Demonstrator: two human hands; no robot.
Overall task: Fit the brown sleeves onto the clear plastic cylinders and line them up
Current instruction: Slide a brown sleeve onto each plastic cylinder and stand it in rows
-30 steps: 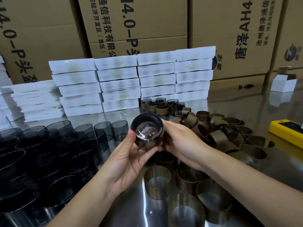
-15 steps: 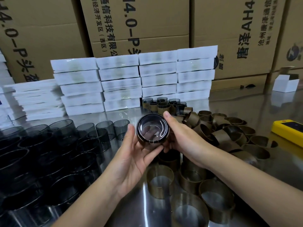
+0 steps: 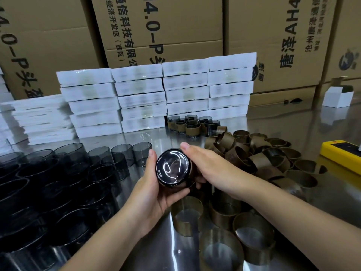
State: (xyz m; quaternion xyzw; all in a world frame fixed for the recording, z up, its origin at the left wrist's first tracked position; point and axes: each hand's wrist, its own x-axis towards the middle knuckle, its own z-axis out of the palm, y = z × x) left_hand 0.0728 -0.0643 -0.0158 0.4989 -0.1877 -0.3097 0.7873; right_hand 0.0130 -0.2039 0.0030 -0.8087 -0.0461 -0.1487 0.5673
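Nearest you, a few loose sleeves (image 3: 220, 249) stand on the steel table (image 3: 156, 251), so there's little room to drop your wrists. The left hand (image 3: 156, 194) cups the clear cylinder (image 3: 172, 168) from below, fingers curled round it. The right hand (image 3: 207, 165) wraps the brown sleeve (image 3: 192, 173) just behind its rim, thumb flat on top. I'd push it on square with a light twist. Bare cylinders (image 3: 74, 159) crowd the left and the sleeve pile (image 3: 254, 153) the right. The open lane runs ahead to the finished group (image 3: 191, 126) by the white boxes (image 3: 136, 94).
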